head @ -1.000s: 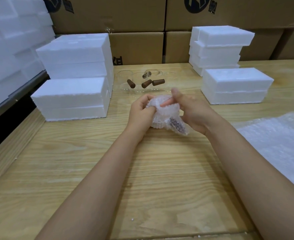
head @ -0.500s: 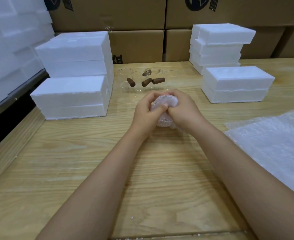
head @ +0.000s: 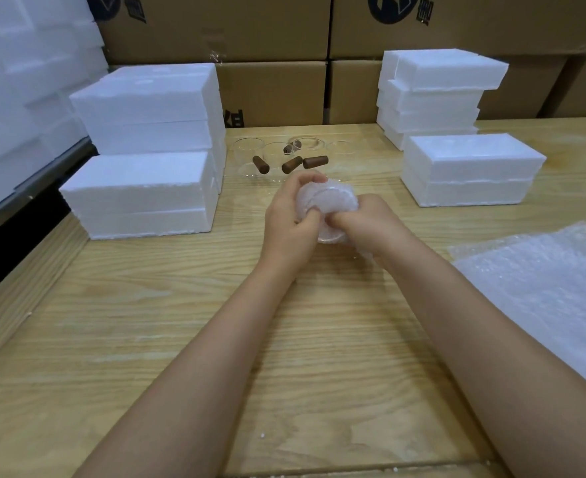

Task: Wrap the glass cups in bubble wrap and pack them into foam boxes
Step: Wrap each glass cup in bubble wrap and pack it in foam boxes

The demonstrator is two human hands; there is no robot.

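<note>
Left hand (head: 289, 222) and right hand (head: 365, 220) gripping a bubble-wrapped glass cup (head: 329, 203), fingers curled round it, above the worktop (head: 181, 305), bare glass cups (head: 274, 160) behind, foam boxes (head: 139, 193) either side

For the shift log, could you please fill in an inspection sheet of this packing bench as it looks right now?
Surface: pale wooden table.
Job's things: wrapped cup in hand; bare glass cups behind it; foam boxes stacked left and right; bubble wrap sheets at right.
Clutter: foam crumbs near the front edge.
Grippers: left hand and right hand both grip the wrapped cup.
Cables: nothing seen.
Surroundings: cardboard cartons behind the table.
</note>
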